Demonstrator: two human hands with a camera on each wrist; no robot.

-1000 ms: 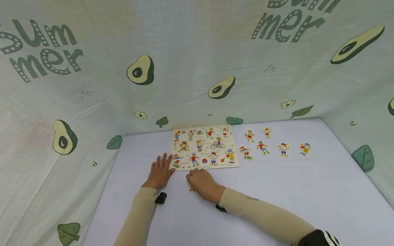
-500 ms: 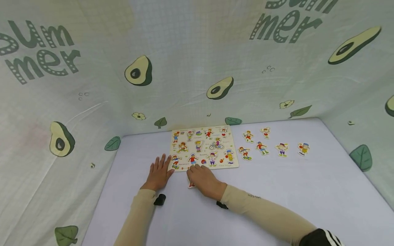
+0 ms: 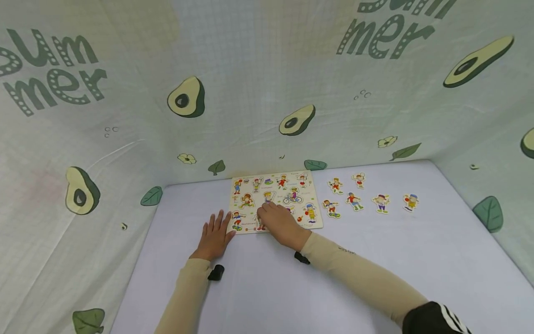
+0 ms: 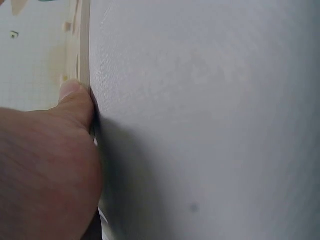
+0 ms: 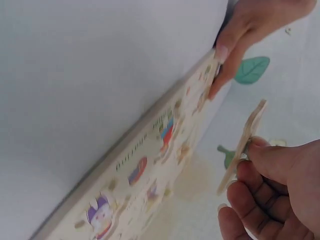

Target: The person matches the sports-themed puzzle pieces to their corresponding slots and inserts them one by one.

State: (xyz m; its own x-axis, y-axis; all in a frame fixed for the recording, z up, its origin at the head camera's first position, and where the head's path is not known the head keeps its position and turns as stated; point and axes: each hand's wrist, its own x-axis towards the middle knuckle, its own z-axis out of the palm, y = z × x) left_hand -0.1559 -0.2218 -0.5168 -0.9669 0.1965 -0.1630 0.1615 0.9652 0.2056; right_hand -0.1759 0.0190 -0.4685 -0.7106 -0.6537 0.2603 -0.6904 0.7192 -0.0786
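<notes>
Since a second ago the right hand (image 3: pixel 284 226) has moved forward with its piece, from the table just before the board to above the board's front part. Nearest, two beige sleeves (image 3: pixel 183 297) of smooth, close-fitting cloth reach in over the pale, finely grained table surface (image 3: pixel 438 246). The left hand (image 3: pixel 212 237) lies flat, fingers spread, gripping nothing, its thumb on the board's near left corner. The right hand pinches the wooden piece (image 5: pixel 242 147) between thumb and fingertips, the other fingers curled. The piece is a thin plate with a wavy outline, seen nearly edge-on, its bare edge light tan; its printed face cannot be made out. It is held tilted and apart from the board.

The puzzle board (image 3: pixel 308 190) is a flat cream rectangle with a plain wood edge, printed with bright sports figures and small lettering. Just to its right lie six loose pieces (image 3: pixel 354 202), figure-shaped cut-outs with pale borders. Farthest, a softly creased backdrop cloth (image 3: pixel 250 139) carries avocados, leaves and green letters.
</notes>
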